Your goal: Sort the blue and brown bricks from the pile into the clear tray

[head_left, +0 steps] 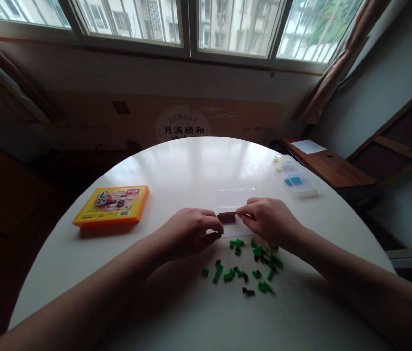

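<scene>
A dark brown block of small building bricks, set in neat rows, is between my two hands, over a clear plastic box. My left hand is curled, its fingertips at the block's left end. From the other side, my right hand pinches at the right end with thumb and forefinger. Whether the block rests in the box or is held just above it, I cannot tell. Loose green bricks and brown bricks lie scattered on the table nearer to me, partly below my right hand.
An orange-yellow game box lies on the left of the round white table. Clear plastic cases with a blue piece inside sit at the far right. Beyond them is a wooden chair desk with a paper on it.
</scene>
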The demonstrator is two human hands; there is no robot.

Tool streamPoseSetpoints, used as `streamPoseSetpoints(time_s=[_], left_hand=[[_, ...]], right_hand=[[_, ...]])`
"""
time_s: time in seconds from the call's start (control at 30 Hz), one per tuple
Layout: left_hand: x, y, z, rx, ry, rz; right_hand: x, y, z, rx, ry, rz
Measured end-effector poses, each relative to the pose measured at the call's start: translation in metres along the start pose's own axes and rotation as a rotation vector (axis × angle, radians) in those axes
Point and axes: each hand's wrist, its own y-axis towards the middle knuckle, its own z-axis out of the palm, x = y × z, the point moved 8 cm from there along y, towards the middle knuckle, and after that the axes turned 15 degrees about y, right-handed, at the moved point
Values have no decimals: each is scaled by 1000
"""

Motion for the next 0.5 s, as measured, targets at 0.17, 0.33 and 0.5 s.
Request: streamPoseSetpoints(time_s=[0.17, 0.33, 0.5], left_hand=[[0, -2, 0, 16, 41, 7], [-8, -2, 3, 59, 226, 45], [-17, 0, 7, 128, 372, 1]], right_hand=[[1, 0, -3, 0, 7, 3], [1, 0, -3, 19, -10, 13], [0, -2, -1, 19, -6, 10]])
